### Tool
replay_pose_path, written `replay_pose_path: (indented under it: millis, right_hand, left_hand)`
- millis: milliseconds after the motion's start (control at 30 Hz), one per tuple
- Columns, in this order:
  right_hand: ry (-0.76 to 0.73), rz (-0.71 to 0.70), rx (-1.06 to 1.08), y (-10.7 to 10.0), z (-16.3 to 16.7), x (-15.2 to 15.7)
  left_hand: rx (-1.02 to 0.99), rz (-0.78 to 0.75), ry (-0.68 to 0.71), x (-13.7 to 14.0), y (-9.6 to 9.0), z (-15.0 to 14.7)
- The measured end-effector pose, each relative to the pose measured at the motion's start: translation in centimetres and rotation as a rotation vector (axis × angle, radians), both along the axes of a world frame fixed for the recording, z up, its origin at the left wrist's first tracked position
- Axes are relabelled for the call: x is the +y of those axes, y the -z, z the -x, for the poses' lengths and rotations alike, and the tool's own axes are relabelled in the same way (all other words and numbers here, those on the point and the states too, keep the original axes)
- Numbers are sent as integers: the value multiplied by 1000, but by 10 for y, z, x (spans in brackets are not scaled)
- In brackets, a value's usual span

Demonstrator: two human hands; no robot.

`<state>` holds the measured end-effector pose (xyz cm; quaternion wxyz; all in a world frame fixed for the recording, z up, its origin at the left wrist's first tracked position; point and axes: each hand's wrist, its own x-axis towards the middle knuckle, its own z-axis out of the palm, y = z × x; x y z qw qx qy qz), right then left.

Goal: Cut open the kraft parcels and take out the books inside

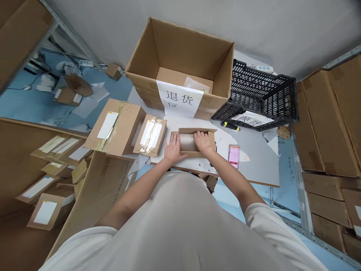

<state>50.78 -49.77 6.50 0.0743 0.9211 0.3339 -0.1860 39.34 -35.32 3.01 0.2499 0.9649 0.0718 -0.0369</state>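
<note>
A small open cardboard box [194, 154] rests on the white table in front of me, its far flap raised. Inside lies an item in pale translucent wrapping [186, 142]; its kind is hidden. My left hand [172, 149] lies over the box's left end, fingers stretched out and thumb apart along the near edge. At the other end, my right hand [202, 142] reaches into the box with its fingers bent together against the wrapped item. The fingertips of my right hand are partly hidden.
Two taped parcels, a larger one [120, 126] and a smaller one [150, 134], stand left. Behind is a big open carton [141, 84] with a paper sign. At right are a black crate [265, 94], a phone [234, 156] and a yellow-black cutter [230, 126].
</note>
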Motion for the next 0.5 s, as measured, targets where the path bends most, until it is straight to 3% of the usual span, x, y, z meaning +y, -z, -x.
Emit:
replay_pose_path:
  millis: [133, 233, 367, 500]
  right_hand:
    - [-25, 74, 67, -5, -1, 6]
    - [-48, 120, 119, -23, -1, -1]
    - [-98, 38, 98, -72, -9, -22]
    - [-111, -77, 35, -138, -25, -44]
  left_hand:
    - [75, -48, 2, -1, -12, -1]
    - [165, -103, -1, 0, -21, -3]
    - [217, -74, -37, 1, -26, -9]
    - [219, 127, -70, 3, -39, -7]
